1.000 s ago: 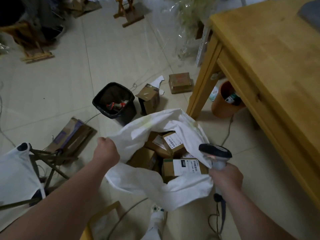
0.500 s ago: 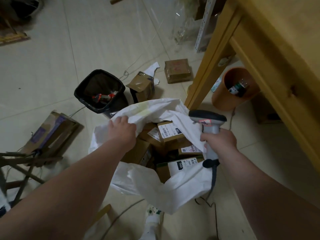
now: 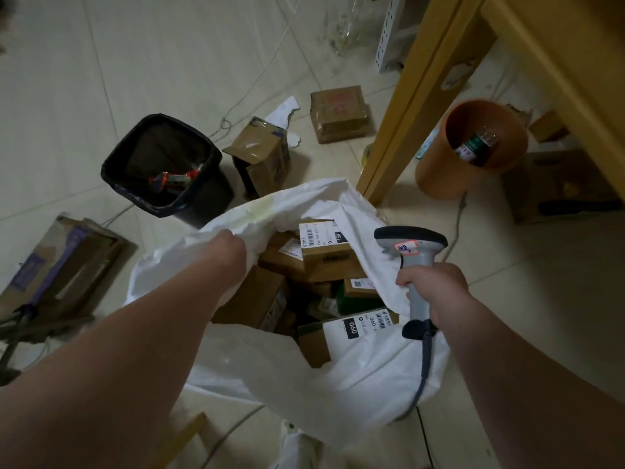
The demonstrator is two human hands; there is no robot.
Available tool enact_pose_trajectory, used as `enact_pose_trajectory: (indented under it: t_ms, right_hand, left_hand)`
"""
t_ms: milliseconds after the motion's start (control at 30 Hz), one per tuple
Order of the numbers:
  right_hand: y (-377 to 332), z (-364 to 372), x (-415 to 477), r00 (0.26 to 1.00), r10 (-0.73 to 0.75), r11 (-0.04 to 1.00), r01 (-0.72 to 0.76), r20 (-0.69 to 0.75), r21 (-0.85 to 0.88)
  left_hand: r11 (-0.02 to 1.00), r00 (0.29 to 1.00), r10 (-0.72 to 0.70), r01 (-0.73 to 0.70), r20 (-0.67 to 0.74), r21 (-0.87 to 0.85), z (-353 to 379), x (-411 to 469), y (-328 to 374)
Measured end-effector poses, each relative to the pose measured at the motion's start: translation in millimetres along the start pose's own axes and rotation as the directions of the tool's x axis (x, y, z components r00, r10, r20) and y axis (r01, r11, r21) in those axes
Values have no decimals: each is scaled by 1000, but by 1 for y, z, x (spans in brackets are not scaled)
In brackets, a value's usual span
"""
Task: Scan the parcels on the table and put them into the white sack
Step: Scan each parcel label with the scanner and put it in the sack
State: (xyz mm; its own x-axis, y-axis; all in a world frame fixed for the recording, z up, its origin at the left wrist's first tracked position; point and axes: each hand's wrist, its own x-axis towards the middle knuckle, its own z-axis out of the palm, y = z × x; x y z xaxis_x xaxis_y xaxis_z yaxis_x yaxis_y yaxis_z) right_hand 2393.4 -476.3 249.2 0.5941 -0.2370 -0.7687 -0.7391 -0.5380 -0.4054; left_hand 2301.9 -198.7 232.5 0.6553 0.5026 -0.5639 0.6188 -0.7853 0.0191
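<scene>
the sack point(image 3: 355, 374) is stood open on the floor point(image 3: 169, 62) beside the table leg point(image 3: 406, 96), with labelled parcels point(image 3: 324, 258) piled inside. its left rim is gripped by the left hand point(image 3: 230, 248), whose fingers are curled into the cloth and mostly hidden. the scanner point(image 3: 411, 242) handle is wrapped by the closed fingers of the right hand point(image 3: 436, 289), at the right rim. the cloth is judged thin, limp and slippery, the load heavy; a bunched fistful of rim is best taken on each side.

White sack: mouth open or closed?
Open. The left hand grips the rim of the white sack, holding it wide; labelled cardboard parcels show inside. The right hand grips the scanner by the opposite rim.
</scene>
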Motion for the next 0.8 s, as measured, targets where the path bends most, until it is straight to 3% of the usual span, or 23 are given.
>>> enact_pose_trajectory:
  t_ms: [67, 167, 267, 367, 433, 533, 567, 600, 700, 800]
  right_hand:
    - [-4, -8, -16, 999, -23, 996, 25, -31, 87]
    - [-11, -31, -47, 996, -60, 973, 74, -69, 218]
    - [-13, -61, -86, 991, -72, 954, 101, -112, 283]
    - [-11, -89, -127, 986, -67, 950, 110, -154, 293]
    - [-7, -105, -153, 979, -75, 949, 128, -189, 288]
    - [10, -119, -185, 968, -62, 938, 140, -242, 316]
    - [16, -121, -192, 969, -55, 935, 135, -241, 327]
    - [20, -122, -195, 972, -43, 938, 120, -233, 326]
    - [30, -114, -198, 985, -17, 986, 45, -174, 162]
    - [32, -105, -203, 986, -31, 999, 38, -162, 39]
  left_hand:
    - [976, 984, -31, -8, -178, -216, -9, -2, -5]
    - [841, 910, -201, -29, -362, -540, -54, -24, -4]
    - [814, 883, -221, -67, -414, -577, -101, -51, -12]
    - [794, 914, -181, -83, -364, -603, -138, -89, -29]
    - [631, 933, -259, -33, -251, -775, -160, -108, -43]
    - [231, 911, -413, 98, -6, -968, -181, -132, -63]
    - [161, 901, -428, 157, 74, -974, -183, -143, -68]
    - [182, 895, -432, 210, 114, -961, -180, -152, -72]
    - [625, 925, -377, 290, 45, -724, -165, -174, -74]
    - [767, 961, -276, 198, -35, -611, -162, -180, -71]
